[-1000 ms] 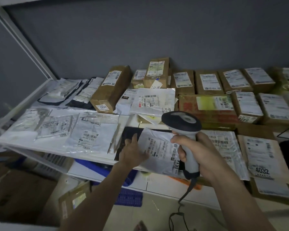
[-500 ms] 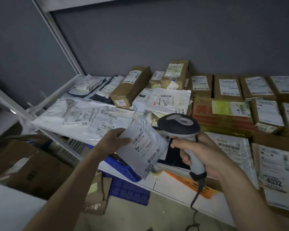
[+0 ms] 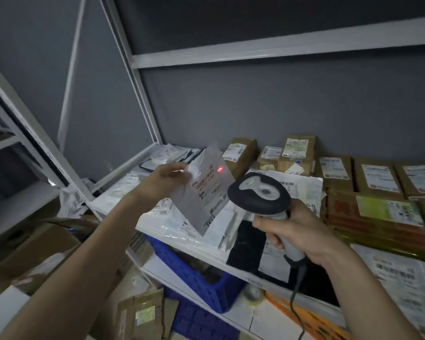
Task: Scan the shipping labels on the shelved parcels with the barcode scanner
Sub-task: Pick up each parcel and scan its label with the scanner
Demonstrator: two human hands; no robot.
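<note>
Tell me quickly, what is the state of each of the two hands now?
Left hand: holding the white mailer bag by its edge.
Right hand: gripping the barcode scanner by its handle.

1. A dark grey painted wall (image 3: 268, 99) stands behind the shelving.
2. A white metal shelving frame (image 3: 142, 99) with upright posts and a horizontal crossbar rises at left and above.
3. A blue perforated plastic crate (image 3: 196, 278) sits on the lower shelf level.
4. A roll of clear packing tape (image 3: 253, 294) lies just beside the crate, on its right.
5. An orange plastic crate (image 3: 304, 317) shows at the lower right.
6. Brown cardboard boxes (image 3: 42, 251) lie on the floor at left.
</note>
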